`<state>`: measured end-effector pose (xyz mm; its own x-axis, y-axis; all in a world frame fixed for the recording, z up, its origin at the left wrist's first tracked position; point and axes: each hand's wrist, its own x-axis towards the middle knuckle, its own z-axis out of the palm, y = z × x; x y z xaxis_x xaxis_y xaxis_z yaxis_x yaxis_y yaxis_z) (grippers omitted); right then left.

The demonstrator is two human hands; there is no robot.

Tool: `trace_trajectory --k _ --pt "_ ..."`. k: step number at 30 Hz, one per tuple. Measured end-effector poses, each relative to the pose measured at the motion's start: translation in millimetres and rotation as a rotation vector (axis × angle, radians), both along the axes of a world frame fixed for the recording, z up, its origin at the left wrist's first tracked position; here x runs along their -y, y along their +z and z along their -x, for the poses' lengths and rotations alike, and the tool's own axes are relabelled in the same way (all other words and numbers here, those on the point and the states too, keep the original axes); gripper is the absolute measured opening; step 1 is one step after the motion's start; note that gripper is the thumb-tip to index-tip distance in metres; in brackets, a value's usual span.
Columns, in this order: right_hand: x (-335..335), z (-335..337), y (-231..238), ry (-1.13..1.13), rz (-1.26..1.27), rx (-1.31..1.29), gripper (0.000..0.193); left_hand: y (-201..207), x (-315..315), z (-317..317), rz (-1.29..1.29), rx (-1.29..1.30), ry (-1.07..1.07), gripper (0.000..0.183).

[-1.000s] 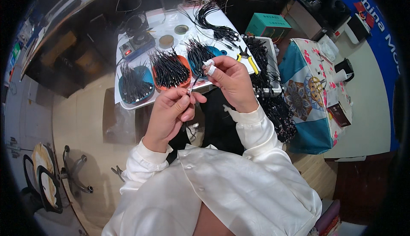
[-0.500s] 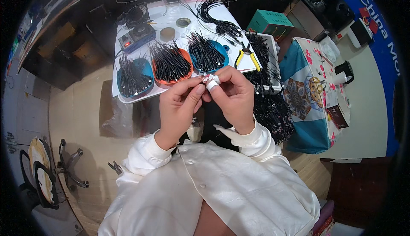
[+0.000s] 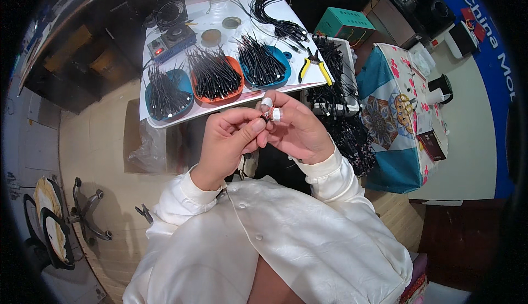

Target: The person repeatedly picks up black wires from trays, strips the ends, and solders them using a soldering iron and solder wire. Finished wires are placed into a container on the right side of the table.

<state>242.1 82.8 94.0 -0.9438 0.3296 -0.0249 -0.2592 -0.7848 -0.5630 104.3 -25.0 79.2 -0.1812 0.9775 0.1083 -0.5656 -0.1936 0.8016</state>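
Observation:
My left hand (image 3: 226,141) pinches a short cable end with thin red and pale wires (image 3: 268,115) between thumb and forefinger, just in front of the white table. My right hand (image 3: 301,129) meets it there, white tape wrapped round two of its fingertips, its fingers closed about the wire ends. The rest of the cable is mostly hidden by the fingers. Beyond my hands stand a blue bowl (image 3: 186,80), an orange bowl (image 3: 237,74) and another blue bowl (image 3: 285,65), each heaped with black cables.
Yellow-handled pliers (image 3: 313,67) lie at the white table's (image 3: 308,85) right edge. Behind the bowls are a small blue device with a red light (image 3: 171,45) and a bundle of black cables (image 3: 278,23). A white crate (image 3: 352,75) of cables stands to the right.
My right fingers have shifted and opened slightly around the wires, showing more of them. My left hand keeps its pinch. The whole view has moved a little.

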Motion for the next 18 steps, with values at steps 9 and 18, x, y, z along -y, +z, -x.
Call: trace_trajectory --k 9,18 --pt "-2.8 -5.0 -1.8 -0.041 -0.205 0.162 0.014 -1.8 1.7 2.3 0.050 -0.033 -0.085 0.015" --pt "-7.4 -7.5 -8.9 0.015 -0.293 0.180 0.020 -3.6 -0.5 3.6 0.129 -0.004 -0.097 0.015"
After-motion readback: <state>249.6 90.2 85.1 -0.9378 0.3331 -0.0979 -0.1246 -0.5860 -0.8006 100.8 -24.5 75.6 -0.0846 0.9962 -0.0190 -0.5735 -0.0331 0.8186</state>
